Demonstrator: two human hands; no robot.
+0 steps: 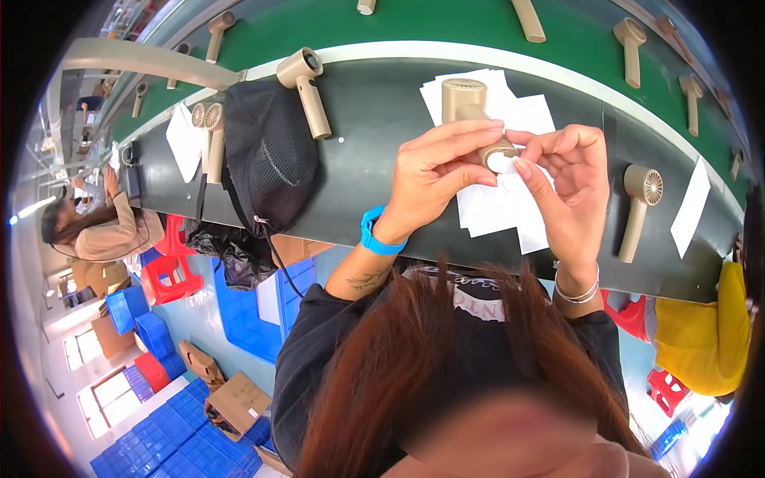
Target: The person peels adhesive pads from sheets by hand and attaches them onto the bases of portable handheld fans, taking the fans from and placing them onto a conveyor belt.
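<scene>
My left hand point(438, 171) is closed around the handle of a beige-gold handheld fan point(464, 94), its round head pointing away from me. The handle's end faces me, and a small white round piece point(500, 162) sits against it. At that end my right hand point(570, 179) has its fingers bent, with the thumb tip pressing at the white piece's edge. The right index fingertip is close to the handle. Beneath both hands several white paper sheets point(532, 115) lie overlapping on the dark table.
Another fan point(637, 211) and a white sheet point(690, 207) lie to the right. Left are a black mesh bag point(271, 159), a fan point(307, 92) and two more fans point(213, 143). Beyond the table's pale rail, a green belt point(422, 28) carries several fans. A co-worker point(103, 227) sits far left.
</scene>
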